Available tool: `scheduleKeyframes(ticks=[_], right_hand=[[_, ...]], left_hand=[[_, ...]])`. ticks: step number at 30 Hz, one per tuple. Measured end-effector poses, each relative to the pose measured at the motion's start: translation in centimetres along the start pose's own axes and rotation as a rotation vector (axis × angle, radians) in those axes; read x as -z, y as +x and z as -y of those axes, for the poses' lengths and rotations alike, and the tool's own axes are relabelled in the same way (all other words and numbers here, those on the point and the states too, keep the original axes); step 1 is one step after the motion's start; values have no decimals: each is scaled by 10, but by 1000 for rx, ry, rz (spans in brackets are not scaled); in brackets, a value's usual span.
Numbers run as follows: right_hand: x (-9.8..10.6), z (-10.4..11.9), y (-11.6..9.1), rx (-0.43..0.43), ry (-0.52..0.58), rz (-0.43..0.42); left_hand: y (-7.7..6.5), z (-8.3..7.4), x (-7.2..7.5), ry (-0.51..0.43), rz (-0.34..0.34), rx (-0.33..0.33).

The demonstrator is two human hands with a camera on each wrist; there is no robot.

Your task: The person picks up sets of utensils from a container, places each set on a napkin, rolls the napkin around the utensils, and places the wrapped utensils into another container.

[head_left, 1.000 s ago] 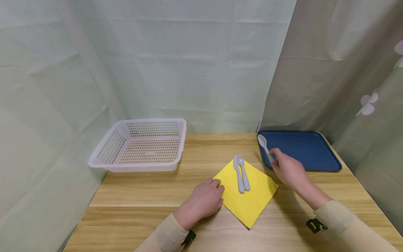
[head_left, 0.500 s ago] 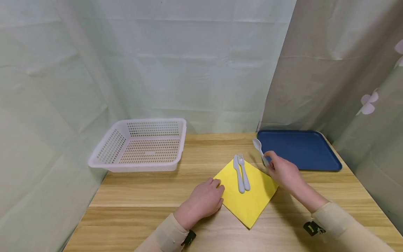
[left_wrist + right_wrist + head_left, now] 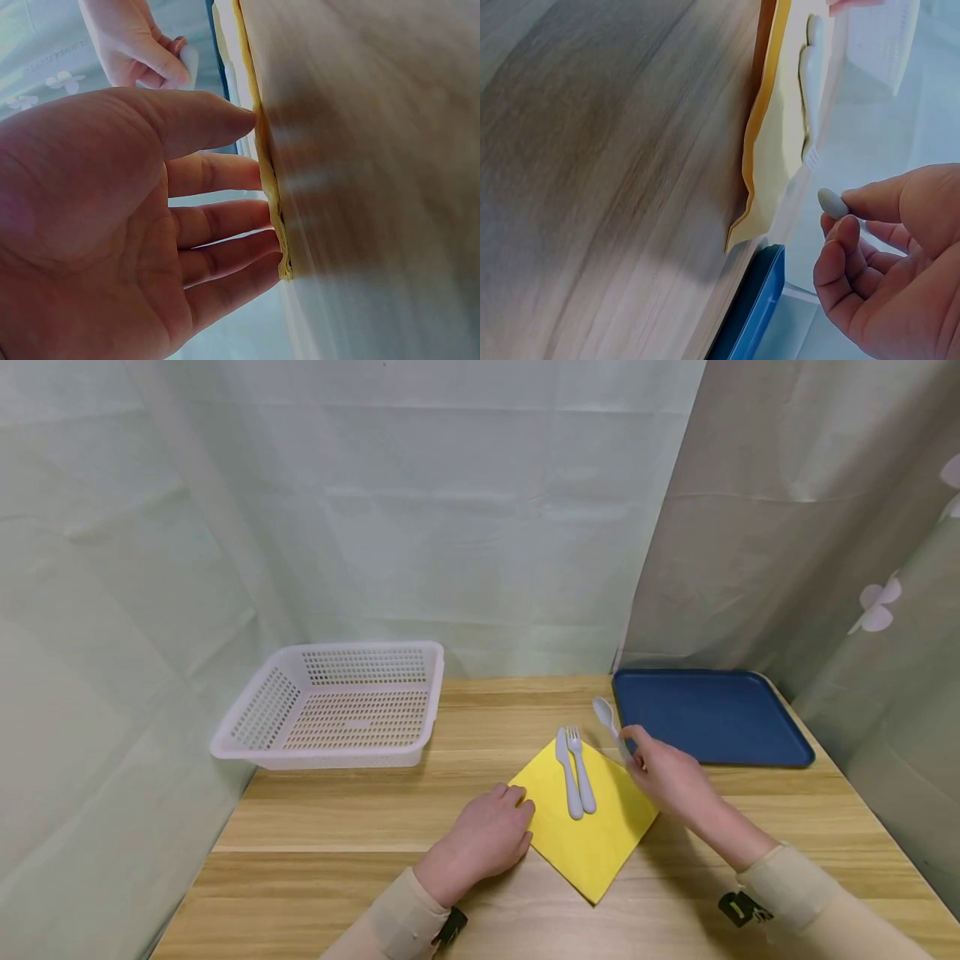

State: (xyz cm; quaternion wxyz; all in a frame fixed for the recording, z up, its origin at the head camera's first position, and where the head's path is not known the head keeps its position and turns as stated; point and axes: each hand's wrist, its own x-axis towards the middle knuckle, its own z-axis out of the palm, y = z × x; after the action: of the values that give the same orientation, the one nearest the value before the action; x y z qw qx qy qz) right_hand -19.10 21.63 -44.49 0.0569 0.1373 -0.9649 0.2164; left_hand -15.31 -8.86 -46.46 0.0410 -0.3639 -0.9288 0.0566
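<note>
A light grey spoon [image 3: 604, 712] is pinched by its handle between the thumb and fingers of my right hand [image 3: 671, 777], bowl pointing away from me. The right wrist view shows the rounded handle end [image 3: 831, 202] poking out of the grip, above the table. Below and to its left lies a folded yellow napkin [image 3: 600, 852], set cornerwise. On the napkin a grey knife [image 3: 567, 777] and a fork [image 3: 582, 777] lie side by side. My left hand [image 3: 483, 835] rests at the napkin's left edge; in the left wrist view its fairly straight fingertips touch the yellow edge [image 3: 264, 161].
A blue tray [image 3: 720, 718] lies at the back right, just beyond my right hand. A white perforated basket [image 3: 322, 762] stands at the back left. Pale curtains [image 3: 480, 527] hang close behind and beside the wooden table [image 3: 330, 827].
My right hand has moved left with the spoon, from over the blue tray's left edge to above the napkin's right side. The left hand, napkin, knife and fork have stayed put.
</note>
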Motion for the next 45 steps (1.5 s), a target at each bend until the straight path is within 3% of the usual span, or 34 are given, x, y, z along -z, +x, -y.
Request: scheduleKeyframes(ticks=[14, 25, 38, 45], right_hand=[[-6, 5, -5, 75, -1, 60], [-13, 9, -6, 0, 88, 189], [-17, 14, -7, -14, 147, 221], [-20, 19, -6, -64, 161, 252]], left_hand=[[0, 0, -2, 9, -6, 1], [0, 0, -2, 7, -6, 2], [1, 0, -3, 1, 6, 7], [1, 0, -2, -6, 8, 10]])
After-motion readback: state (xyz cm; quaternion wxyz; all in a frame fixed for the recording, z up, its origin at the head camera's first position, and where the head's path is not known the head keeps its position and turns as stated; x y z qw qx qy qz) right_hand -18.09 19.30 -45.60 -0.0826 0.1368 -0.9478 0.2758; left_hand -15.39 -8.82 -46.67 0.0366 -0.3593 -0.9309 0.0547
